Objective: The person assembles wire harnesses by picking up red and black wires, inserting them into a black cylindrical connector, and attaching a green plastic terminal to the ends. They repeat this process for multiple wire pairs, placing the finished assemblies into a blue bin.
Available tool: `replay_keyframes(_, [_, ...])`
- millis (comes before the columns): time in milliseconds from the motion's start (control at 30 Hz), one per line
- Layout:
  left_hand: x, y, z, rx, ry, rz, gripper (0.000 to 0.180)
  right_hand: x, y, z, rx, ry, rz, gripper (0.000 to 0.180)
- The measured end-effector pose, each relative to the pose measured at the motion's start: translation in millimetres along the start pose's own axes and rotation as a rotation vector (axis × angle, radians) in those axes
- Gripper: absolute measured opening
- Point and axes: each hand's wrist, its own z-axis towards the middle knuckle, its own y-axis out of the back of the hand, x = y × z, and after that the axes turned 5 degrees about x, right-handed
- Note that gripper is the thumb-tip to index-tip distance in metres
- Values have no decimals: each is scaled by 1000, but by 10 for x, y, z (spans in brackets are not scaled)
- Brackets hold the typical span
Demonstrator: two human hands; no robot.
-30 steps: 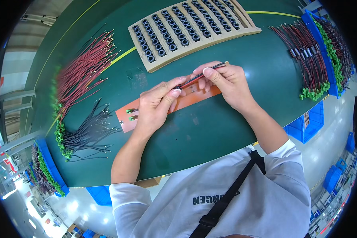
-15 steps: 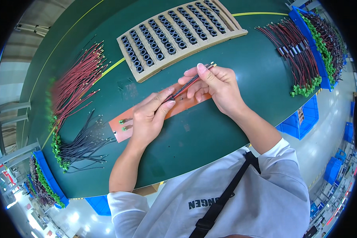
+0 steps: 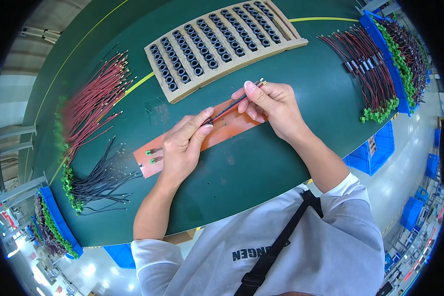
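Evidently we stood at a broad dark-green tabletop [image 3: 241,182] above a pale, glossy floor [image 3: 413,140], where a beige wood-like tray of black rings [image 3: 207,80] lay beyond our hands and an open blue plastic bin [image 3: 380,160] sat below the right edge. Over a flat orange board [image 3: 227,130], our left hand [image 3: 182,143] and right hand [image 3: 278,106] each had thumb and fingers clamped on a pair of thin red and black wires [image 3: 228,111], the right near their metallic tips. We couldn't make out the wires' other end beneath the left fingers, our right hand covered part of the board, and the bundled red wires [image 3: 91,106] blurred leftward.
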Motion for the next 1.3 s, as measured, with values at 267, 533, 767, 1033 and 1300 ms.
replay_keyframes(267, [10,-61,-62,34,-85,60,32,1,-5,70,0,-62,114,38])
replay_keyframes(533, [-57,-17,-23,6,-33,37,34,1,-2,75,-18,45,15,38])
replay_keyframes(767, [-40,121,50,97,41,-47,31,-44,-1,44,-15,238,-85,35])
replay_keyframes(1033, [-22,140,21,162,170,-90,26,-18,-13,57,3,225,-51,34])
replay_keyframes(1300, [-16,121,23,156,131,-60,26,-45,30,31,-32,105,38,39])
